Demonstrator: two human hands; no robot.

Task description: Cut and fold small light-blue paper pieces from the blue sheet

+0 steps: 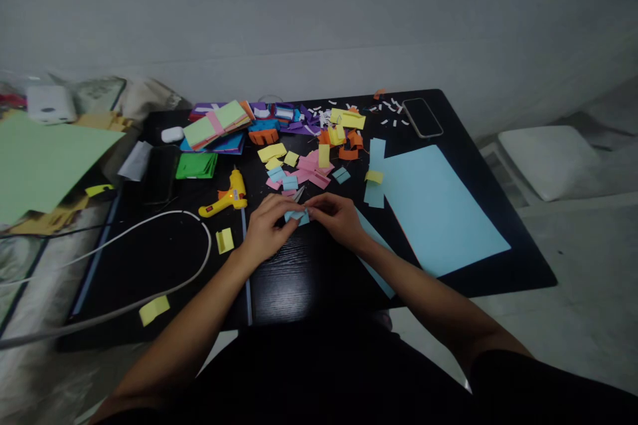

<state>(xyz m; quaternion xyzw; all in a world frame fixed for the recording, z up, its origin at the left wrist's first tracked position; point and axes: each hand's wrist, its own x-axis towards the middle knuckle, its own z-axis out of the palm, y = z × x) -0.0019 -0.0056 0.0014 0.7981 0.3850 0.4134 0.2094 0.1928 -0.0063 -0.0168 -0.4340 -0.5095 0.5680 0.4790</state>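
Observation:
My left hand (266, 227) and my right hand (336, 216) meet over the middle of the black table (309, 279). Both pinch a small light blue paper piece (298, 216) between their fingertips, just above the tabletop. Behind the hands lies a scatter of small folded paper pieces (304, 169) in pink, yellow, blue and orange. Scissor tips (298, 194) peek out just behind the held piece. A yellow glue gun (226, 198) lies to the left of my left hand.
A large light blue sheet (438, 206) covers the table's right side. A phone (422, 117) lies at the far right corner. Stacked coloured paper (219, 125) sits at the back left. A white cable (149, 226) loops across the left. A green sheet (40, 159) lies off the table.

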